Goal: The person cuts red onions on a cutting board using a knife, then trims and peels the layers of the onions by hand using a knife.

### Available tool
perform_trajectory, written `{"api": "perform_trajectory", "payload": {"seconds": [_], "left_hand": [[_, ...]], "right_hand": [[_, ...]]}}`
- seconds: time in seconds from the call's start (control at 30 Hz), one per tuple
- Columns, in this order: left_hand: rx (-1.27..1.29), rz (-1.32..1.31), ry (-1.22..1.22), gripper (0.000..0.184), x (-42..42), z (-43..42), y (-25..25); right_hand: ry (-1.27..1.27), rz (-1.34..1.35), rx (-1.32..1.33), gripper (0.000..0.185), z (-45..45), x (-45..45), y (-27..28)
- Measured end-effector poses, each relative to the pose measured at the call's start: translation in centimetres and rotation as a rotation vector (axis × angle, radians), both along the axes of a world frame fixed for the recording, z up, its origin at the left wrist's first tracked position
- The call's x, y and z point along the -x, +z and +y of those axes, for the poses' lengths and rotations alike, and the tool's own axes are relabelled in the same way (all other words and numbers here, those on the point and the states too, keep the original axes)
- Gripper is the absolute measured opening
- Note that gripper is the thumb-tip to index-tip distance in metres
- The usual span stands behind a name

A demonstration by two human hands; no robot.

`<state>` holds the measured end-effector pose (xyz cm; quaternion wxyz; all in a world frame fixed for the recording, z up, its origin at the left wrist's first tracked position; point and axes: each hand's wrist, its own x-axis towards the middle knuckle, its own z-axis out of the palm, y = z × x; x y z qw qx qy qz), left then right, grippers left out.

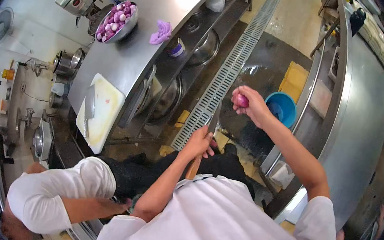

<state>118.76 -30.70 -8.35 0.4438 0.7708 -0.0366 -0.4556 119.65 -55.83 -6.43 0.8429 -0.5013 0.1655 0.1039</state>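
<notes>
My left hand (199, 143) is closed around a knife (192, 168). The brown handle points back toward my body, and the narrow blade extends forward over the floor. Farther forward and to the right, my right hand (249, 106) grips a red onion (240, 100) with curled fingers, apart from the knife. Just beyond that hand, a blue bucket (288, 104) stands near the floor; its contents are too dark to make out.
On the left steel counter (140, 33) are a bowl of peeled onions (114, 22), a purple cloth (161, 32) and a cutting board (106, 120) with a knife (89, 103). A co-worker (51, 194) bends at my left. A floor grate (231, 67) runs ahead; another counter (363, 116) flanks my right.
</notes>
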Motion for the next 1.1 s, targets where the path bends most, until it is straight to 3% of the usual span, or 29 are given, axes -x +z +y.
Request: {"api": "perform_trajectory", "payload": {"seconds": [0.27, 0.33, 0.5, 0.7, 1.1], "left_hand": [[0.078, -0.036, -0.04, 0.034, -4.7, -2.5, 0.3], [0.117, -0.052, -0.022, 0.027, -5.0, -2.9, 1.0], [0.241, -0.009, 0.231, 0.023, -4.2, -4.5, 1.1], [0.27, 0.081, 0.37, 0.024, -2.3, -5.2, 1.0], [0.296, -0.047, 0.444, 0.022, 0.8, -3.5, 2.0]], "right_hand": [[0.023, 0.066, -0.003, 0.03, -0.8, 0.9, -1.6], [-0.002, 0.097, 0.006, 0.03, -0.9, 1.1, -1.6], [-0.008, 0.023, 0.024, 0.028, -1.7, 1.2, -0.5], [-0.032, 0.02, -0.02, 0.027, -2.0, 1.3, -0.8], [0.042, 0.084, -0.122, 0.027, 0.7, 2.3, -0.5]]}}
